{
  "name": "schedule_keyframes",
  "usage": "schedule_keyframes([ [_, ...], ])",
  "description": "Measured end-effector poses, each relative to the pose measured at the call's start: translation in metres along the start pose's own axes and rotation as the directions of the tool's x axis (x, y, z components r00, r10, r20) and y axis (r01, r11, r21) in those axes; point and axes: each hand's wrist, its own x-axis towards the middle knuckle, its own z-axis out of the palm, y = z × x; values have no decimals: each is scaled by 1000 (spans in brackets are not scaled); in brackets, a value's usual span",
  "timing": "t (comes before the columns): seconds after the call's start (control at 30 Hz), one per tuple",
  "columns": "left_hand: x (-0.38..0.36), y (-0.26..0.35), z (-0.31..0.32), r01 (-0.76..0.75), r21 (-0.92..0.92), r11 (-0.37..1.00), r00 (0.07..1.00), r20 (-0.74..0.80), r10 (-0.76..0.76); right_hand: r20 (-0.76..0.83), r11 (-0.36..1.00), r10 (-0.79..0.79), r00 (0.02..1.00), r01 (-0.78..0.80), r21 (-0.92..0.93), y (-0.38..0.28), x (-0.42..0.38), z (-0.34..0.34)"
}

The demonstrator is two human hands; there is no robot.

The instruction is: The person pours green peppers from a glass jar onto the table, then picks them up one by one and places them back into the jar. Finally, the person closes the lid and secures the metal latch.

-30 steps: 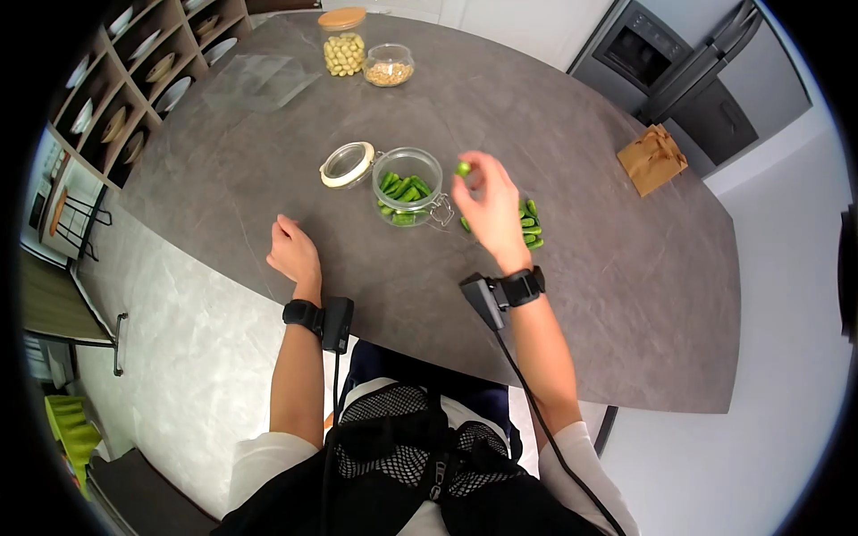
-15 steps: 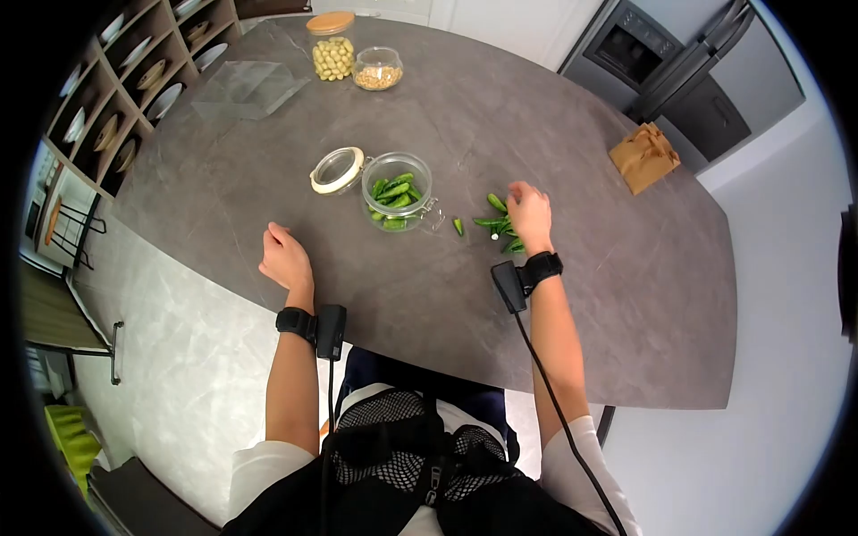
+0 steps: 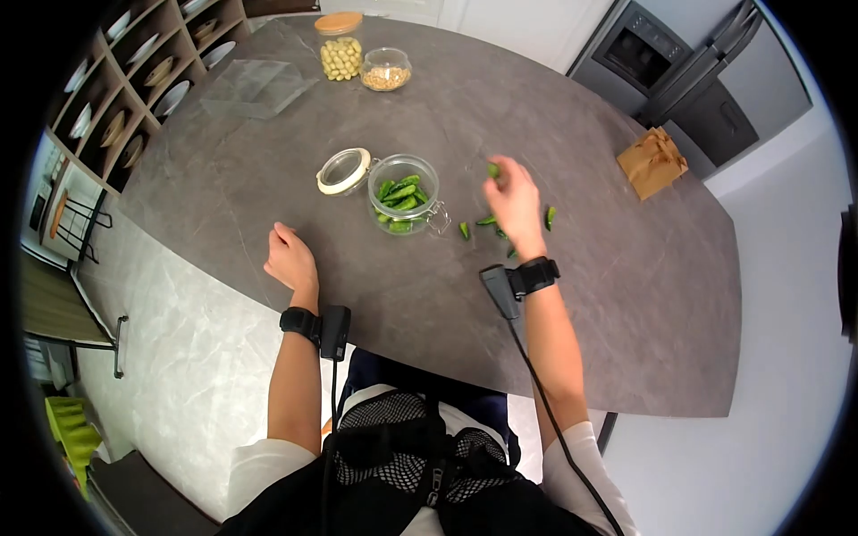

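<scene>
The table (image 3: pixel 626 295) is occupied by loose vegetables (image 3: pixel 550 217), an open jar (image 3: pixel 399 224), lidded jar (image 3: pixel 340 55), bowl (image 3: pixel 386 75), clear container (image 3: pixel 257 92) and paper bag (image 3: pixel 651 164).

A: What is recorded at left?
B: Compartmented shelving (image 3: pixel 134 92) is stocked with dishes (image 3: pixel 172 98); below, a pale marbled floor (image 3: pixel 201 330) is brightly lit.
A: And at right?
B: A grey refrigerator (image 3: pixel 773 71) is noted, flanked by a plain pale wall (image 3: pixel 786 259).

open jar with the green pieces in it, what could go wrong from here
The right hand might drop its green piece short of the open jar. It could catch the wire clasp on the jar's side and nudge the jar. The loose piece near the clasp might get brushed aside.
</scene>
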Motion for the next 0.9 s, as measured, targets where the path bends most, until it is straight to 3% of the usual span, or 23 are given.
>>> schedule_keyframes([
  [0.03, 0, 0, 0, 9, -9, 1000, 1000, 4, -9, -15, 983, -30, 999, 32, 183, -22, 1, 6],
  [0.17, -1, 3, -2, 32, -48, 998, 999, 14, -31, 67, 922, -147, 987, 112, 372, -76, 0, 34],
  [0.2, -1, 4, -3, 36, -55, 998, 999, 18, -35, 79, 931, -253, 964, 220, 291, -71, 0, 45],
  [0.23, -1, 2, -3, 32, -47, 998, 999, 22, -31, 190, 949, -304, 933, 279, 148, -68, 0, 47],
  [0.3, 1, -1, -1, 25, -30, 999, 999, 28, -24, 77, 960, -273, 959, 266, 90, -64, -4, 45],
  [0.37, 2, -1, 1, 15, -20, 1000, 1000, 28, -14, -4, 988, -123, 992, 123, 98, -39, -1, 38],
  [0.43, -1, -3, -1, 11, -7, 1000, 1000, 28, -11, -60, 988, -109, 992, 101, -118, 2, 5, 26],
  [0.53, 1, 1, -1, 4, 2, 1000, 1000, 21, -4, 129, 884, 111, 985, -38, -466, 50, -2, 8],
  [0.67, 0, 1, -2, 16, 7, 1000, 1000, 19, -17, 332, 869, 227, 915, -36, -494, 79, -4, 6],
  [0.77, 0, 0, 0, 25, -7, 1000, 999, 21, -25, 358, 881, 179, 916, 13, -473, 86, -5, 8],
  [0.87, 2, -1, 0, 18, 15, 1000, 1000, 14, -18, 135, 893, 135, 982, -62, -445, 61, -2, 5],
  [0.9, 1, -1, 0, 13, 25, 1000, 1000, 11, -13, 76, 947, 69, 995, -42, -319, 45, 3, 5],
])
